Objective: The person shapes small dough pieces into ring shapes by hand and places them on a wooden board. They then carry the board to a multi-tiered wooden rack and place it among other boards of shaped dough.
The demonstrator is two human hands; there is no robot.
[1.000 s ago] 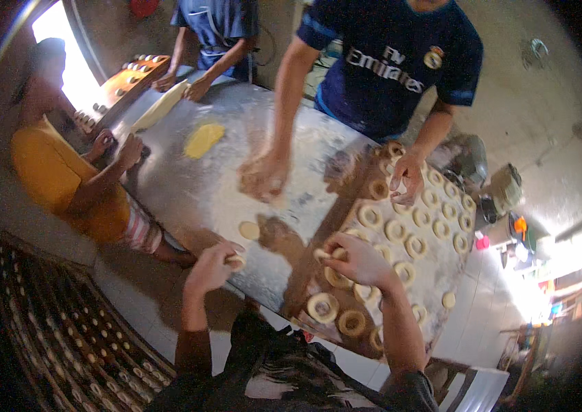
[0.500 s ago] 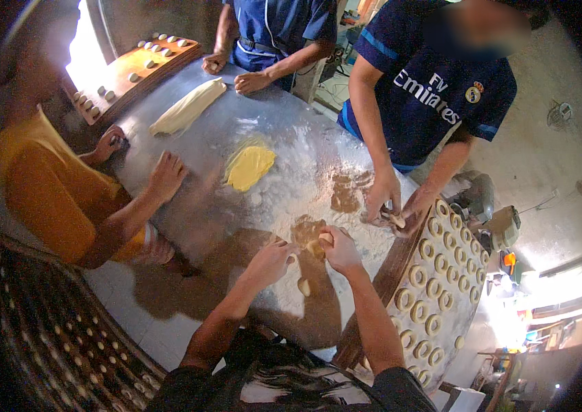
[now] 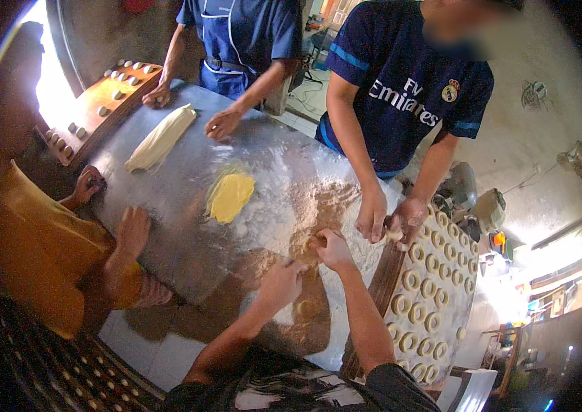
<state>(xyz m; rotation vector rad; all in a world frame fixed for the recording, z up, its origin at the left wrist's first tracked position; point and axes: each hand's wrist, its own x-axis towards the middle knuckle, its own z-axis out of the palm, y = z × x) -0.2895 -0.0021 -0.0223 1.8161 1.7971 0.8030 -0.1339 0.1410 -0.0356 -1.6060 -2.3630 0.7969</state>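
Both my hands are over the floury metal table [image 3: 188, 254], close together near its front. My left hand [image 3: 280, 283] is closed, its fingers bent toward the right hand; whatever they hold is hidden. Slightly farther off, my right hand [image 3: 335, 250] pinches a small piece of dough [image 3: 310, 246], mostly covered by the fingers. A flattened round of dough [image 3: 306, 307] lies in shadow just nearer me. Beyond my hands are loose flour [image 3: 325, 202] and a yellow slab of soft fat or dough [image 3: 232, 197].
Dough rings fill a board [image 3: 416, 314] at right. A long dough roll [image 3: 162, 137] lies at far left, near a tray of dough pieces [image 3: 92, 110]. Co-workers stand around: one in orange [image 3: 37, 247], one in an apron [image 3: 225, 41], one handling dough [image 3: 392, 232].
The view has shifted, so the table appears farther left. My hands have moved closer together, and the dough in them shows less. The aproned co-worker's hands have spread apart.
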